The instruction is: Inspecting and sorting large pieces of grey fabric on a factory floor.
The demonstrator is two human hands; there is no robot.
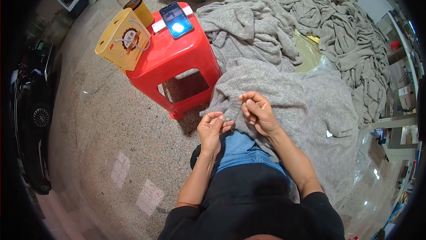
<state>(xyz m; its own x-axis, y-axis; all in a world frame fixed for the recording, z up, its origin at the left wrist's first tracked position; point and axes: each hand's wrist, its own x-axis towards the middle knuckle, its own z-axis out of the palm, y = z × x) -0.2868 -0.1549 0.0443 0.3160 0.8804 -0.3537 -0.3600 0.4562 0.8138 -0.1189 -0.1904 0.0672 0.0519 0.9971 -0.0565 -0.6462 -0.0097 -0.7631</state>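
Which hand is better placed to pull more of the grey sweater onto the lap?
Probably the right hand: it already rests on the grey sweater, while the left hand pinches only its edge.

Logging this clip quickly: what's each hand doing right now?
Left hand: closed, fingers pinched together at the grey sweater edge.
Right hand: closed, pinching the sweater.

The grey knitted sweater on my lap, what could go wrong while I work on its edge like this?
The grey knitted sweater trails off your lap onto the speckled floor, so it may pick up dirt. Your left hand and right hand pinch the edge tightly, which could stretch it. The smartphone overhangs the red plastic stool and might slide off.
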